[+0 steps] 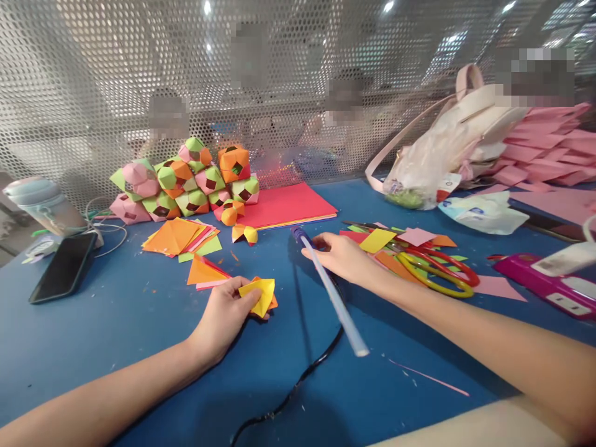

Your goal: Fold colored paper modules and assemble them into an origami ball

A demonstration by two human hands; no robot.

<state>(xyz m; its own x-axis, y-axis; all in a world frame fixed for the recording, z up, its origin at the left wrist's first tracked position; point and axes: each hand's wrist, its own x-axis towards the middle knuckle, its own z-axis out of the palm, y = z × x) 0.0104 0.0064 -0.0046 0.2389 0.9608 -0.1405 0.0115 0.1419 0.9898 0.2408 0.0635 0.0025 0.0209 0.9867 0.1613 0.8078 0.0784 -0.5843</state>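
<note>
My left hand (pixel 228 310) pinches a small folded yellow paper piece (pixel 261 297), with orange paper showing behind it. A long translucent glue stick (pixel 333 295) slants toward me from the blue end of a hot glue gun (pixel 300 234). My right hand (pixel 339 254) curls round the gun just behind the stick; most of the gun's body is hidden by the fingers. From under that hand a black cord (pixel 310 370) runs toward me. Close to my left hand lie folded orange and pink papers (pixel 205 271). Two small orange and yellow paper pieces (pixel 244 234) sit farther back.
Folded paper balls (pixel 190 177) are stacked at the back left, beside red paper sheets (pixel 293 205). At left are a phone (pixel 64 268), a tumbler (pixel 44 205) and orange squares (pixel 172 236). Scissors (pixel 437 273), paper scraps, a purple power strip (pixel 544 279) and a bag (pixel 484 112) occupy the right.
</note>
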